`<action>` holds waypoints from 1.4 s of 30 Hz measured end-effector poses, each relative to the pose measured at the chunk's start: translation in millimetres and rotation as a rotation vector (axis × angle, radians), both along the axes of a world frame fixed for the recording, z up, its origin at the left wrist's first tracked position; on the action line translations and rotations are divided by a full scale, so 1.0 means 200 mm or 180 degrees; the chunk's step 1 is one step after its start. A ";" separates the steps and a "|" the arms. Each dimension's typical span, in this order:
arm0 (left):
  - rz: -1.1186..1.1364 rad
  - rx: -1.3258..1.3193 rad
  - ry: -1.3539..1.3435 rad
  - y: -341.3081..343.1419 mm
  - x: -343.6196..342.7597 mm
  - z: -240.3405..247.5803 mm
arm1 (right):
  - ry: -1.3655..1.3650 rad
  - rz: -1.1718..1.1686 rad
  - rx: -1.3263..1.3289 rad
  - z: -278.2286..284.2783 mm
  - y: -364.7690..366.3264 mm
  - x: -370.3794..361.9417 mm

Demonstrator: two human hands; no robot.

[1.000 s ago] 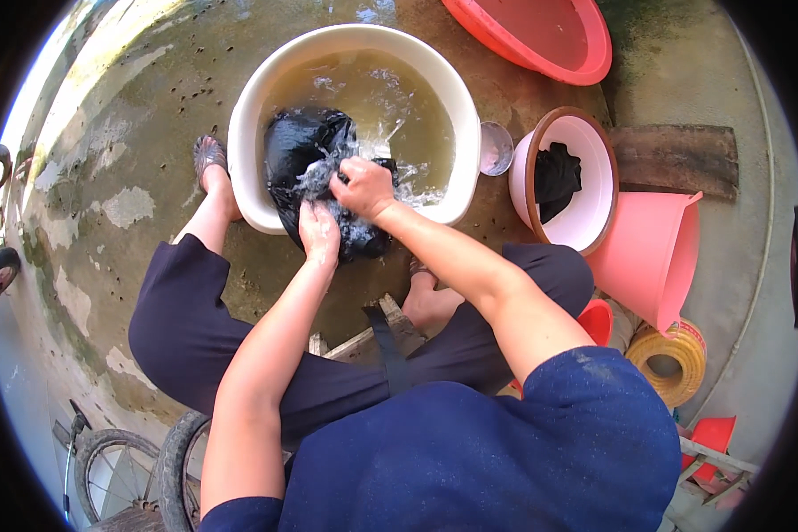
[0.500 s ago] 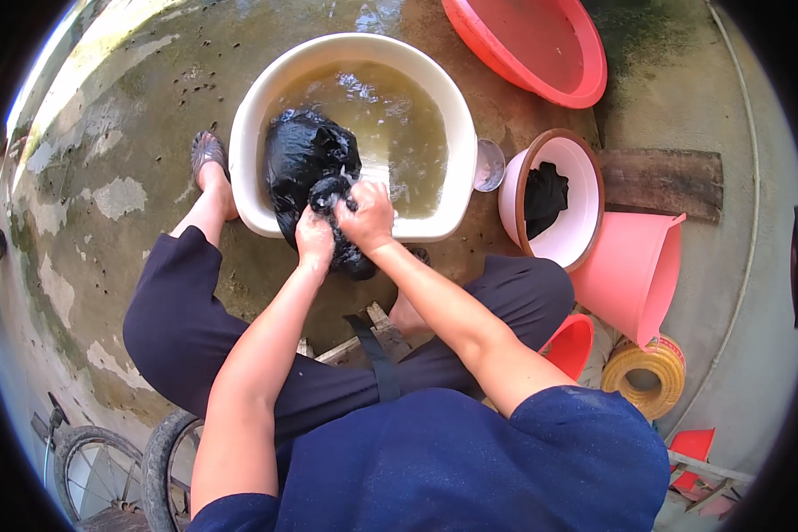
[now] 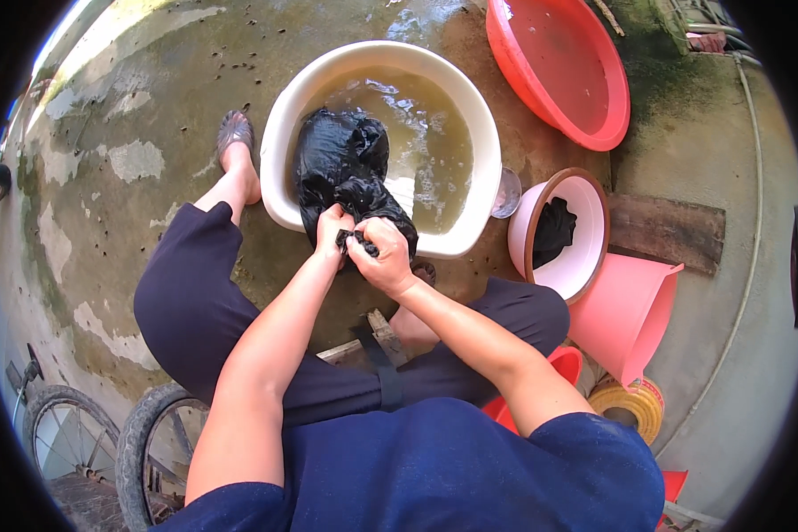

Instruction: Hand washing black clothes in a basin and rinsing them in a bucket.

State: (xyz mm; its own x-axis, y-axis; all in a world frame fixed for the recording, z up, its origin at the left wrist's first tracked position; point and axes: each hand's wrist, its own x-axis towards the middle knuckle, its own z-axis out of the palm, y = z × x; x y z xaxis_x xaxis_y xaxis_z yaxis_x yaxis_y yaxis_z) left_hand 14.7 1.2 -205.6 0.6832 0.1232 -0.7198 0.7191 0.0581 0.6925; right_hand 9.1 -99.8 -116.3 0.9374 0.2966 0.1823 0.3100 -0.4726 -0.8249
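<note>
A wet black garment [image 3: 341,160] lies partly in the cloudy water of a white basin [image 3: 487,142] and drapes over the basin's near rim. My left hand [image 3: 332,229] is closed on a gathered part of it, just in front of that rim. Right beside it, slightly nearer to me, my right hand [image 3: 383,257] grips a small bunch of the same black cloth. Both hands are close together, with a bit of the fabric showing between them. The garment's exact kind cannot be made out.
To the right stands a pink tub [image 3: 516,222] with a brown rim and black cloth [image 3: 554,232] inside. A clear bowl [image 3: 505,193] sits between it and the basin. Beyond are a red basin [image 3: 614,106], a plank [image 3: 669,232], a tipped pink bucket [image 3: 629,306] and a yellow hose coil [image 3: 649,403].
My right hand has come nearer to me, from over the basin's near rim to in front of it. More of the garment now spreads over the rim. The view has shifted slightly.
</note>
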 end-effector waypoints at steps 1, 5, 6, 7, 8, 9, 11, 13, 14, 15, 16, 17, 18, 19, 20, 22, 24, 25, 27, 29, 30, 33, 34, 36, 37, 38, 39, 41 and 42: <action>0.1272 -0.1560 -0.0562 -0.05 0.00 0.09 | 0.0072 -0.0389 -0.0312 -0.08 -0.01 0.05; 0.0546 0.0030 -0.0748 -0.09 0.00 0.06 | -0.0104 -0.1253 -0.1471 -0.37 0.00 0.51; 0.0444 -0.0156 -0.0497 -0.10 0.02 0.06 | 0.0610 -0.1475 -0.1763 -0.40 -0.02 0.63; 0.0432 -0.0118 -0.0533 -0.10 0.02 0.04 | 0.1200 -0.1442 -0.1782 -0.39 -0.04 0.74; 0.0390 -0.0130 -0.0587 -0.13 0.04 0.03 | 0.1401 -0.1381 -0.1719 -0.40 -0.13 0.84; 0.0390 -0.0386 -0.0496 -0.16 0.06 0.02 | 0.1503 -0.1099 -0.1754 -0.41 -0.26 0.92; 0.0429 -0.0429 -0.0520 -0.17 0.07 0.06 | 0.3173 -0.0731 -0.0636 -0.40 -0.39 0.88; 0.0793 -0.0728 -0.0397 -0.03 -0.03 -0.02 | 0.2401 0.0414 -0.1145 -0.21 -0.19 0.57; 0.0861 -0.0436 -0.0383 -0.05 -0.01 0.04 | 0.1262 0.0883 -0.1212 -0.16 -0.20 0.41; 0.0677 -0.0422 -0.0319 -0.02 -0.03 0.01 | 0.0466 0.1005 -0.0787 -0.07 -0.14 0.26; 0.0480 -0.0414 -0.0268 0.01 -0.04 -0.03 | 0.0182 0.0875 -0.0581 -0.02 -0.08 0.14; 0.0617 -0.0891 -0.0423 -0.04 -0.01 0.07 | 0.0194 0.0414 -0.0521 -0.09 -0.08 0.14; 0.0633 -0.0864 -0.0406 -0.05 0.00 0.09 | 0.0219 0.0031 -0.0397 -0.16 -0.05 0.12; 0.0585 -0.0686 -0.0437 -0.05 0.00 0.10 | -0.0329 -0.0354 -0.0598 -0.21 -0.03 0.19; 0.0543 -0.0501 -0.0475 -0.05 0.00 0.11 | -0.0706 -0.0392 -0.0799 -0.26 -0.03 0.29; 0.0212 0.0220 -0.0657 -0.09 0.01 0.05 | -0.0211 -0.1140 -0.1763 -0.36 -0.04 0.50; 0.0428 -0.0082 -0.0812 -0.08 0.00 -0.14 | 0.0902 -0.1231 -0.2010 -0.35 0.01 0.72; 0.0376 -0.0468 -0.0626 -0.10 0.00 -0.11 | 0.1027 -0.1108 -0.2143 -0.36 -0.05 0.77; 0.0401 -0.0396 -0.0580 -0.14 0.02 -0.04 | 0.1858 -0.0873 -0.2180 -0.35 -0.17 0.85; 0.0248 -0.0510 -0.0545 -0.12 0.04 -0.01 | 0.2948 0.0274 -0.0861 -0.40 -0.32 0.78; 0.0350 -0.0431 -0.0441 -0.04 -0.01 0.01 | 0.1350 0.0835 -0.1505 -0.32 -0.23 0.58; 0.1020 -0.0194 0.0347 -0.03 0.03 0.21 | 0.0227 0.1101 -0.0284 -0.03 -0.15 0.19; 0.0547 -0.0185 0.0366 -0.01 0.04 0.24 | 0.0027 0.0611 -0.0340 -0.04 -0.11 0.11; 0.0296 -0.0135 -0.0140 0.00 0.00 0.12 | -0.0651 0.0090 -0.0527 -0.18 -0.03 0.17; 0.0710 -0.0260 -0.0398 -0.04 0.02 0.16 | -0.0937 -0.0052 -0.0758 -0.24 -0.02 0.25; 0.0673 -0.0088 -0.0678 -0.05 0.01 0.14 | -0.0923 -0.0214 -0.0929 -0.30 0.00 0.32; 0.0439 0.0060 -0.0614 -0.03 -0.02 0.09 | -0.0713 -0.0539 -0.1245 -0.34 0.02 0.40; -0.0025 0.0173 -0.0411 -0.04 0.02 0.02 | 0.0820 -0.1765 -0.1525 -0.44 -0.04 0.71; 0.0248 -0.0262 -0.0462 -0.11 0.06 0.05 | 0.1384 -0.1886 -0.1156 -0.47 -0.20 0.87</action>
